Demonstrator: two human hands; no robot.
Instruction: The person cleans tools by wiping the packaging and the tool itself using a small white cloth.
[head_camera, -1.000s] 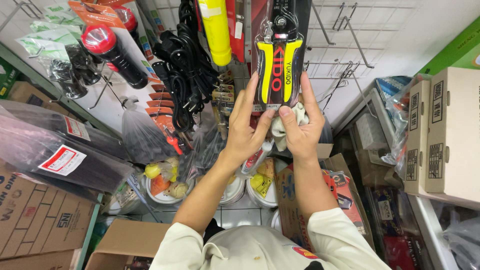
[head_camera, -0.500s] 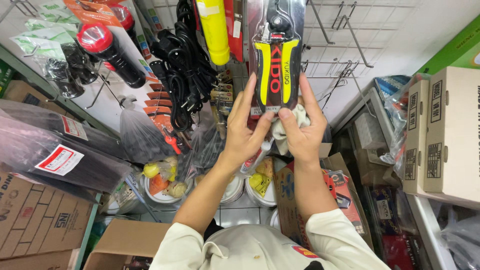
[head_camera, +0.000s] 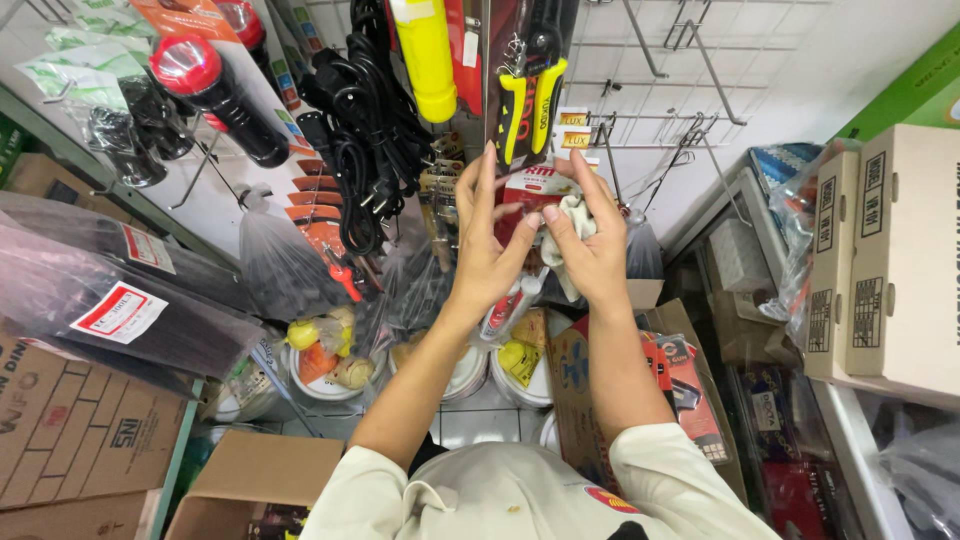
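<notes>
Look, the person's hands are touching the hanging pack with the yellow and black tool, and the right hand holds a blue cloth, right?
Not quite. The cloth bunched in the right hand is white, not blue, as the head view shows. The rest holds: both hands, the left hand too, reach up to the hanging pack with the yellow and black tool.

yellow-and-black pliers (head_camera: 530, 100), white cloth (head_camera: 570, 235), red-headed black torch (head_camera: 215, 95)

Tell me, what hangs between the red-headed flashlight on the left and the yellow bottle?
In the head view, a bundle of black power cords hangs on the wall grid between the red-headed flashlight and the yellow bottle.
</notes>
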